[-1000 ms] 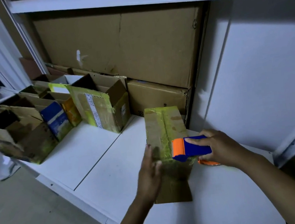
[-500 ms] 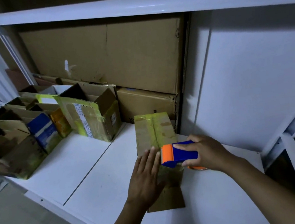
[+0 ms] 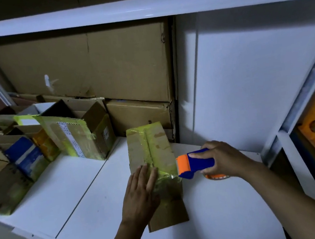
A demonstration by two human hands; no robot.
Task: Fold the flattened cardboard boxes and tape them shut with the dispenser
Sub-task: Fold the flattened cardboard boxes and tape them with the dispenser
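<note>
While the left hand [image 3: 141,192] lay open and flat on the narrow brown cardboard box [image 3: 154,170] near the white shelf's [image 3: 78,187] back edge, the right hand [image 3: 220,159] gripped the blue-and-orange tape dispenser [image 3: 194,163] beside it. Yellowish tape already covered its seam; several open boxes [image 3: 76,136] at the left probably were waiting.

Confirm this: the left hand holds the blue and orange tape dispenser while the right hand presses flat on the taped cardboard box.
The hands are swapped. In the head view, the right hand holds the blue and orange tape dispenser, while the left hand presses flat on the taped cardboard box.
</note>
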